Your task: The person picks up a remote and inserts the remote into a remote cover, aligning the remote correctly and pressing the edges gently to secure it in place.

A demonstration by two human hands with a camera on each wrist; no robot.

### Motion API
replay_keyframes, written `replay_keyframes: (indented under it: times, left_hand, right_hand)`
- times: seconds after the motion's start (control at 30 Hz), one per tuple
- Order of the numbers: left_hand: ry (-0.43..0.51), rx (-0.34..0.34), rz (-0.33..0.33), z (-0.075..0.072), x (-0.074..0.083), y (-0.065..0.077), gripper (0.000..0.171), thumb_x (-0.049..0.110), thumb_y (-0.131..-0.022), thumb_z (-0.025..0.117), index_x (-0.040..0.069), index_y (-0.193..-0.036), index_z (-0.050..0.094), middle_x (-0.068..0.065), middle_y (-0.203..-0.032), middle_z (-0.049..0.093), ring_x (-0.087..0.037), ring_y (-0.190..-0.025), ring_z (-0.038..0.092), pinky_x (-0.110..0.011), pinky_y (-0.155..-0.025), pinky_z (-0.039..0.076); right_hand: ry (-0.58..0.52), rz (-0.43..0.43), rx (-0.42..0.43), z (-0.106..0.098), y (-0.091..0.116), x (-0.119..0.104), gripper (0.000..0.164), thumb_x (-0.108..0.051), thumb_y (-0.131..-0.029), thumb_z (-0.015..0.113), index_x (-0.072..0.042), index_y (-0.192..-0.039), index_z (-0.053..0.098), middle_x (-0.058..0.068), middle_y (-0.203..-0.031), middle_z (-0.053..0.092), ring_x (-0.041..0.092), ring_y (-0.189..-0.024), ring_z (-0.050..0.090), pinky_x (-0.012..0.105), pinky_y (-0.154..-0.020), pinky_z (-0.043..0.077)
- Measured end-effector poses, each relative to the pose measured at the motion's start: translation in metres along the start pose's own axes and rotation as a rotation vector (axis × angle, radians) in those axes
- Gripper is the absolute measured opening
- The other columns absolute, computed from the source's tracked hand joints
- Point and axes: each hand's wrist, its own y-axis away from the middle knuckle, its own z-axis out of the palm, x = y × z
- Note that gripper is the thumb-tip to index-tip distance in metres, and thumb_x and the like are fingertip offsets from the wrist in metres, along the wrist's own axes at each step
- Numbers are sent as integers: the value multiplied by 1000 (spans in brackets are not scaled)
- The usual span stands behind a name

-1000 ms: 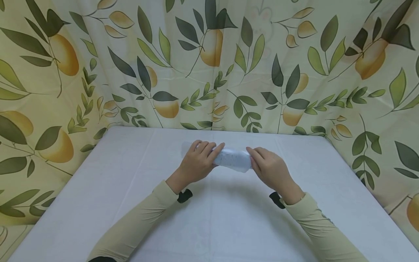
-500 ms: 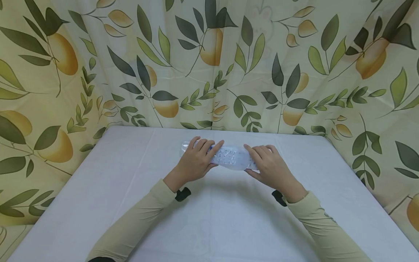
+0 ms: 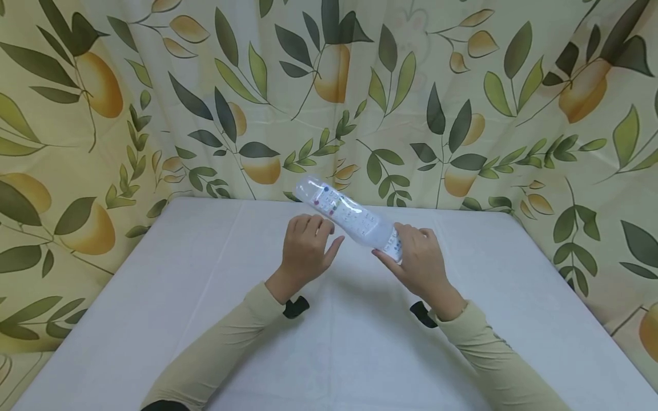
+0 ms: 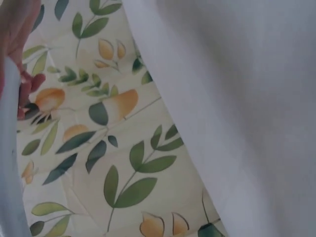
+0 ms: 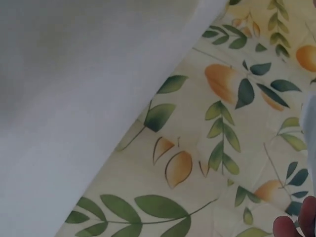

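A long translucent plastic bottle (image 3: 352,216) with small blue and red printed marks is held above the table, tilted so its left end points up and away. My right hand (image 3: 424,260) grips its lower right end, thumb below and fingers over the far side. Just under the bottle's middle is my left hand (image 3: 305,251), its fingers loosely bent and thumb apart, holding nothing. In the left wrist view, a pale strip of the bottle (image 4: 11,168) and a few fingertips (image 4: 30,88) show at the left edge. Only fingertips (image 5: 286,226) show at the right wrist view's lower corner.
A white cloth covers the table (image 3: 329,342) below both hands. Behind it and at both sides hangs a curtain (image 3: 288,131) printed with leaves and orange fruit. Dark straps (image 3: 296,307) sit at both wrists.
The left hand has let go of the bottle and moved slightly below it. In the right hand, the bottle has swung from nearly level to tilted, its left end rising.
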Motion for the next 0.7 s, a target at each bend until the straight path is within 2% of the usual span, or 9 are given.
replay_keyframes:
  times: [0.1,0.17,0.23,0.27,0.37,0.43,0.47,0.6,0.7]
  left_hand:
    - [-9,-39,-8,1,5,-3,28,37,-77,75,10,-80,67,-2,-72,66,-19,-71,55,-32,-72,46]
    - [-19,-61,-21,2,7,-4,28,37,-78,74,10,-81,69,-2,-73,69,-18,-70,57,-33,-73,48]
    - [-35,-67,-41,3,8,-5,28,37,-78,75,9,-84,71,-2,-76,70,-19,-72,58,-33,-74,48]
    - [-46,-67,-50,4,8,-5,28,36,-77,75,9,-84,71,-2,-77,71,-19,-73,59,-33,-75,48]
    - [-61,-55,-69,4,6,-4,24,31,-76,77,9,-82,71,-2,-76,71,-20,-74,60,-33,-76,48]
    - [-59,-49,-72,4,6,-3,19,27,-77,77,9,-79,71,-2,-74,70,-19,-73,60,-34,-75,48]
    - [-55,-46,-72,5,6,-2,17,25,-77,76,8,-78,71,-2,-73,70,-19,-72,60,-34,-75,48]
    - [-30,-36,-72,6,7,0,12,19,-78,72,7,-76,70,-3,-71,70,-19,-70,59,-35,-75,48]
    - [7,-27,-63,8,7,1,10,17,-77,71,7,-76,70,-3,-71,70,-19,-70,59,-34,-76,48]
  right_hand:
    - [-39,66,-3,1,-3,-9,66,-52,-83,63,9,-108,58,21,-93,68,31,-77,64,46,-71,50]
    - [-58,92,-9,1,-6,-15,63,-41,-75,74,8,-110,58,21,-96,68,31,-79,64,45,-71,50]
    - [-73,109,-18,1,-8,-20,63,-39,-74,76,8,-111,57,21,-96,67,30,-79,63,45,-72,50]
    - [-79,114,-26,2,-8,-21,64,-42,-76,74,9,-112,56,21,-96,67,29,-78,62,44,-72,50]
    - [-95,126,-50,3,-9,-24,72,-55,-83,60,9,-114,55,20,-95,65,28,-76,60,44,-73,49]
    - [-94,123,-68,4,-8,-24,75,-59,-84,56,9,-115,54,19,-94,65,27,-75,59,44,-74,50]
    - [-94,120,-75,4,-8,-24,75,-58,-84,56,9,-115,53,19,-94,65,27,-75,59,44,-74,50]
    - [-100,110,-67,5,-8,-25,64,-40,-76,75,8,-114,54,18,-91,64,26,-73,58,44,-73,49]
    - [-103,113,-32,5,-8,-27,60,-34,-74,77,8,-111,56,19,-92,65,27,-74,60,45,-73,49]
